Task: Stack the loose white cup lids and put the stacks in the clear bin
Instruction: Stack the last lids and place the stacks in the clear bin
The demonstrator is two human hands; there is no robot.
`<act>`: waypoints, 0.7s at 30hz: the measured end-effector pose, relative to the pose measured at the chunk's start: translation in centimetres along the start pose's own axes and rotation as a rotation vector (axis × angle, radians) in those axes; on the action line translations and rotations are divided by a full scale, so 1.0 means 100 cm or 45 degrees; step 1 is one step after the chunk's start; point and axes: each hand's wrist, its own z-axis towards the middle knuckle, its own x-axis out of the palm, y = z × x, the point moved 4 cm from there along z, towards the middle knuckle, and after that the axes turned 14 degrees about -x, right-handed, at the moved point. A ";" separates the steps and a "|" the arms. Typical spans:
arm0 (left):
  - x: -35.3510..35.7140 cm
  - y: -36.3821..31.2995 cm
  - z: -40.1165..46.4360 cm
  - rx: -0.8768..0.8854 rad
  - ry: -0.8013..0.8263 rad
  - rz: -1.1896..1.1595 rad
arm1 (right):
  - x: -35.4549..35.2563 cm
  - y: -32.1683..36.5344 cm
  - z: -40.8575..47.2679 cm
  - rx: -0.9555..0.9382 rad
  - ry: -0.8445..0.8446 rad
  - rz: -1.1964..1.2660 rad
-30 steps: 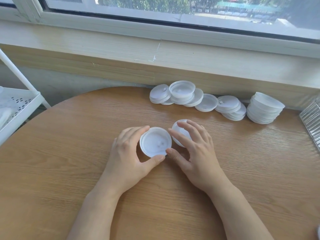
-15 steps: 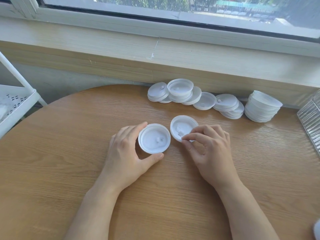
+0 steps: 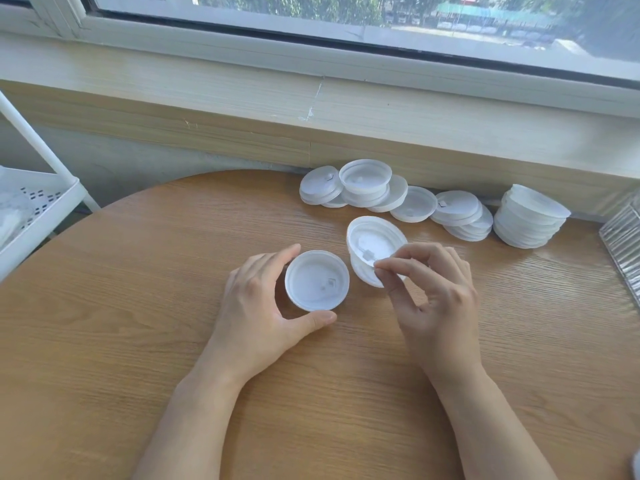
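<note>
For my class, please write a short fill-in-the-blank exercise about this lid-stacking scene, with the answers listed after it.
1. The left hand holds a lid lying flat on the wooden ____.
2. The right hand pinches the rim of a tilted lid between thumb and ____.
3. The tallest stack stands at the row's ____ end.

Answers: table; forefinger; right

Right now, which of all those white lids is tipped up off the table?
The lid pinched at its near rim by the right hand. It tilts, hollow side showing; the lid cupped by the left hand lies flat, like those by the wall.
</note>
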 end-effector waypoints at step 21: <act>-0.009 0.004 -0.002 -0.047 0.143 -0.155 | 0.028 0.019 -0.004 0.060 0.347 0.066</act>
